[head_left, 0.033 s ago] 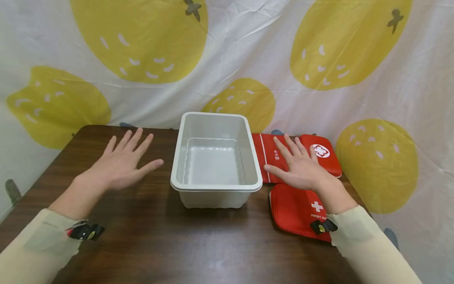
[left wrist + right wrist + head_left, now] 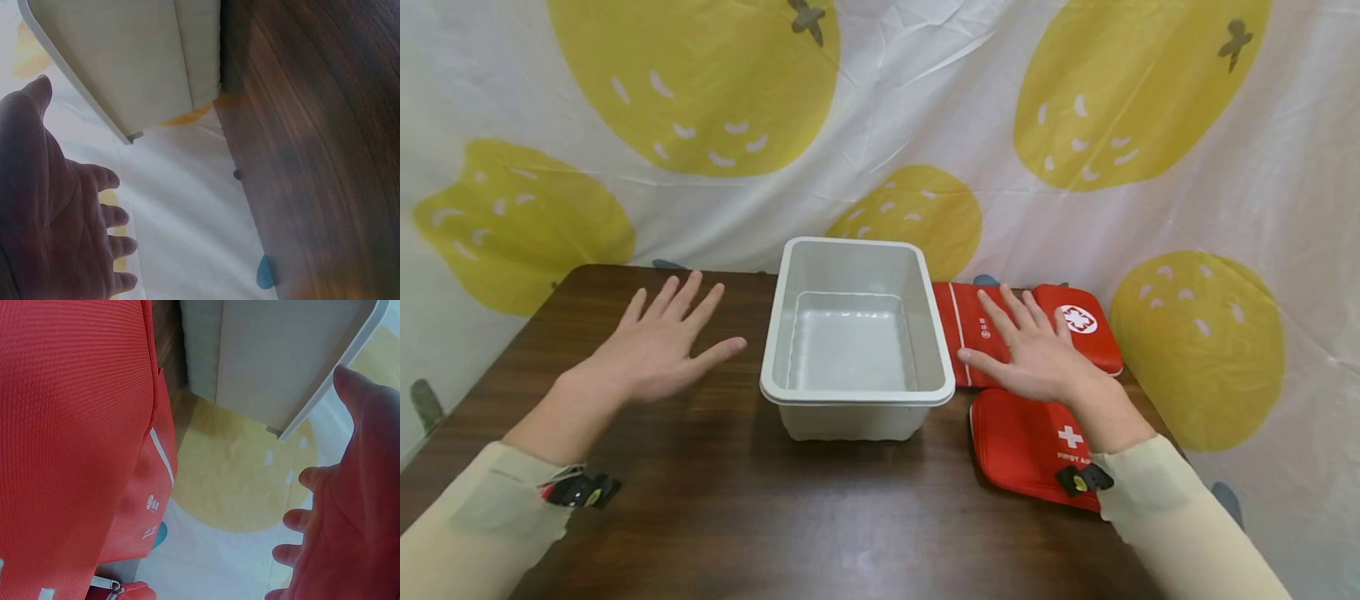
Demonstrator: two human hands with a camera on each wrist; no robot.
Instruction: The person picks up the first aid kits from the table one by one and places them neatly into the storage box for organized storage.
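Observation:
Between the two hands stands a pale grey plastic bin, its inside bare. My left hand hovers over the table left of the bin, palm down, fingers spread, holding nothing. On the other side my right hand is held above the red first aid items, also spread and holding nothing. Under and beyond it lie a flat red pouch with a white stripe and a red case with a white round emblem. Nearer the front is a red first aid bag with a white cross, partly covered by the right wrist.
Everything stands on a dark brown wooden table. Behind it hangs a white curtain printed with big yellow fruit, close to the table's back edge. A zipper pull shows in the right wrist view.

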